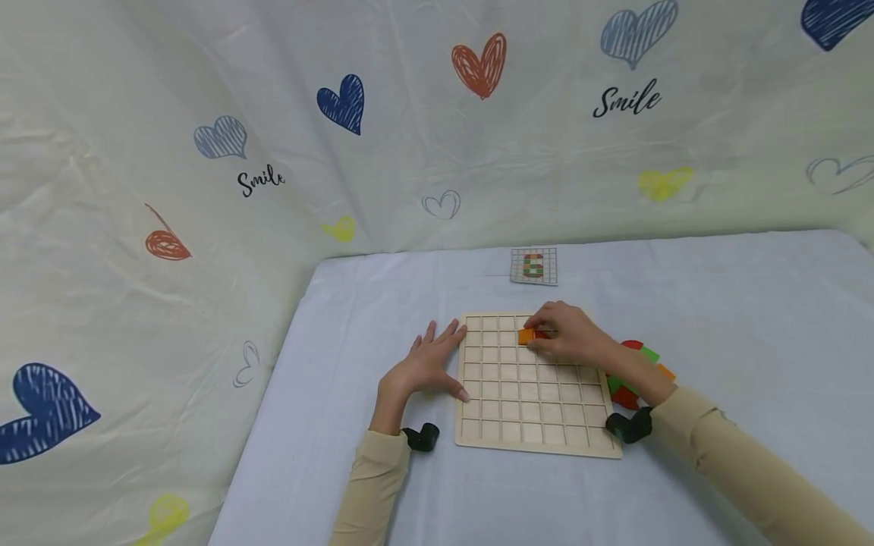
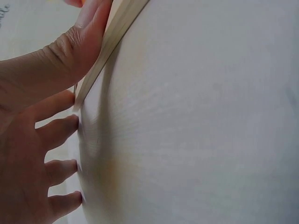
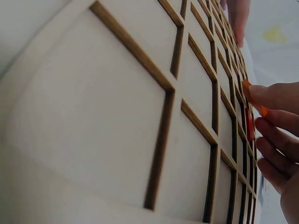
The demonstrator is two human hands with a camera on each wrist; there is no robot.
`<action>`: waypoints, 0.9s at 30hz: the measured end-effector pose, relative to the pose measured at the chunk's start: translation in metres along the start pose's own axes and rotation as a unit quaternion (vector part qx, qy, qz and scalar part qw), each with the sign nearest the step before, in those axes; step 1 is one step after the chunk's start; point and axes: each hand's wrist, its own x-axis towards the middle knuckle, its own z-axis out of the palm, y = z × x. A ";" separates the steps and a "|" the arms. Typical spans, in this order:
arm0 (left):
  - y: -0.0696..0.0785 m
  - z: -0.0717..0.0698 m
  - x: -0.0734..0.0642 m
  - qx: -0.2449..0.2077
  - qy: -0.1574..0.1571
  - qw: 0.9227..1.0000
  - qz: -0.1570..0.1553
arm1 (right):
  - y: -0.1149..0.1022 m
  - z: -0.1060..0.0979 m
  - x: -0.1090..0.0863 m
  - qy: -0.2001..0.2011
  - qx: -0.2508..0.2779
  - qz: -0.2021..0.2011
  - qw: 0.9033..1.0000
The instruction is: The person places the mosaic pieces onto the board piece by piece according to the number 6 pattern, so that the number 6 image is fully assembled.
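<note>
A square wooden grid board [image 1: 508, 390] lies on the white-covered table. My right hand [image 1: 572, 334] is over the board's far part, pinching a small orange tile [image 1: 525, 337] between thumb and fingers. Right beside that tile a red piece [image 3: 250, 123] sits at the grid, partly covered by the fingers in the head view. My left hand [image 1: 425, 365] is at the board's left side with its fingers spread. Its thumb touches the wooden edge [image 2: 110, 49], and the other fingertips reach along the table and the far left corner.
Several loose red, green and orange pieces [image 1: 626, 397] lie right of the board, partly hidden under the right forearm. Behind the board is a gridded picture card [image 1: 534, 266] with a coloured pattern. A cloth [image 1: 410, 152] printed with hearts hangs behind the table.
</note>
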 end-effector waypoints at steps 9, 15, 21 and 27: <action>0.000 -0.001 0.000 -0.001 0.003 1.000 0.006 | -0.001 0.004 0.000 0.010 -0.014 -0.024 1.000; 0.001 -0.001 0.000 -0.007 0.002 1.000 0.007 | -0.001 0.003 0.000 0.004 -0.023 -0.021 0.999; 0.002 -0.001 0.000 -0.007 0.001 1.000 0.006 | -0.002 0.000 -0.001 0.005 -0.038 -0.009 0.999; 0.003 -0.002 -0.002 -0.005 0.001 1.000 0.002 | 0.000 -0.009 -0.008 0.021 -0.048 -0.004 0.999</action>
